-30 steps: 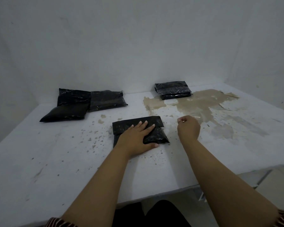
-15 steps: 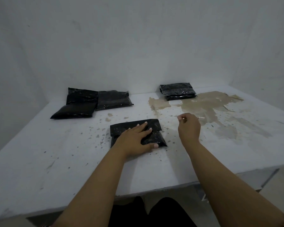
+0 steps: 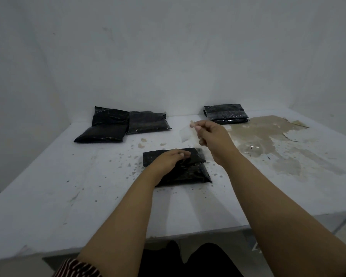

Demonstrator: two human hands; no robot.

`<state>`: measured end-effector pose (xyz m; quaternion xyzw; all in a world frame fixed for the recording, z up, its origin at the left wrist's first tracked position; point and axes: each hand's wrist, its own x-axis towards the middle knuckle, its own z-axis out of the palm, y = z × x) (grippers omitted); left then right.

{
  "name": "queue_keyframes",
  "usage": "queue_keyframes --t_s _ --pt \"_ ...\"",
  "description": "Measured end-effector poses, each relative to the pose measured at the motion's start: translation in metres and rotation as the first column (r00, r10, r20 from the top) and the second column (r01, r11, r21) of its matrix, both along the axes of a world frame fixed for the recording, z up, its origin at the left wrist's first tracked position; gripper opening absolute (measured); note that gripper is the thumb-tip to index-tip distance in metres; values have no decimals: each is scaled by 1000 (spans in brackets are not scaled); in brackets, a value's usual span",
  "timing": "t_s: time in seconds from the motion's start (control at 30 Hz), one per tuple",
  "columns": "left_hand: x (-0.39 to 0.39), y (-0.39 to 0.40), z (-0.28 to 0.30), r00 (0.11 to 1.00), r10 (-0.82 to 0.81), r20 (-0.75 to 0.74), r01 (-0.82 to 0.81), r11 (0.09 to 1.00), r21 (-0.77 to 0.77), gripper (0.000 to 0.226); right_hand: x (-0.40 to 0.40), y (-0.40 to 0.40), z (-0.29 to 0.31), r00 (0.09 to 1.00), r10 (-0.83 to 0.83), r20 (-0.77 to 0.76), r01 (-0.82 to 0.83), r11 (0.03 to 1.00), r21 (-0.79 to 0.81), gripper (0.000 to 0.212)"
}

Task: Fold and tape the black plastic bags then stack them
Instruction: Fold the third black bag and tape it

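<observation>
Left hand is pressing flat on the glossy folded black bag; right hand is pinching clear tape.

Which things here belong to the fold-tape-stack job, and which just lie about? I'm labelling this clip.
Job: folded bag under left hand; clear tape strip pinched by right hand; unfolded bags; finished stack.
Lying about: peeled brown patch on the table.

Open table left of folded bag
</observation>
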<state>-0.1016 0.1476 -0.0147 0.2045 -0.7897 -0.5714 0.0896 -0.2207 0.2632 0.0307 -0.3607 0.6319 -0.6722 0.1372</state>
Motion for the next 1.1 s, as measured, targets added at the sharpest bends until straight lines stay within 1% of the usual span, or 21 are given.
queue_keyframes --t_s 0.07,0.13,0.23,0.3,0.37,0.5,0.53,0.6,0.67,0.7,0.73,0.83,0.87,0.93,1.03,1.1 --pt "0 -3 3 1000 -1 -13 3 994 109 39 1 -1 0 993 104 62 -102 994 -28 19" --pt "-2 -5 2 999 21 -39 -14 985 171 54 1 -1 0 981 174 85 -174 985 -13 24" --pt "-4 -9 1 988 93 -121 -48 943 329 76 4 -1 0 983 179 49 -182 982 53 27" --pt "-4 -12 1 973 147 -177 -55 895 442 82 5 0 -2 987 156 40 -159 984 80 27" --pt "-4 -14 1 961 199 -194 -75 858 508 76 5 2 -3 988 150 38 -153 984 96 27" --pt "-6 -12 -1 957 229 -180 -118 869 480 40 5 7 -4 987 160 29 -163 979 122 29" --pt "-6 -12 -2 953 238 -185 -122 866 486 35 6 8 -4 986 164 32 -167 978 124 29" --pt "-5 -13 -3 943 261 -206 -124 851 510 33 6 10 -4 985 165 40 -169 976 141 28" --pt "-5 -14 -3 930 281 -238 -123 845 521 21 5 11 -5 987 150 50 -157 970 183 25" --pt "-4 -13 -3 923 289 -253 -120 844 523 13 4 12 -5 989 139 46 -146 964 222 24" --pt "-4 -13 -3 917 298 -267 -125 847 517 10 2 12 -4 991 127 32 -131 952 276 24" --pt "-2 -11 -2 905 301 -300 -141 879 456 13 2 15 -1 995 91 -28 -67 879 473 28" --pt "-1 -9 -1 904 297 -308 -146 891 431 13 2 15 1 997 79 -28 -54 860 507 28" --pt "0 -5 0 900 294 -321 -150 902 406 13 2 12 4 998 52 -29 -29 845 534 25" --pt "0 -3 2 893 303 -333 -158 904 398 14 3 7 8 997 20 -77 30 808 589 22" --pt "1 -3 3 883 319 -343 -172 901 397 14 2 6 9 997 10 -70 35 788 615 25"
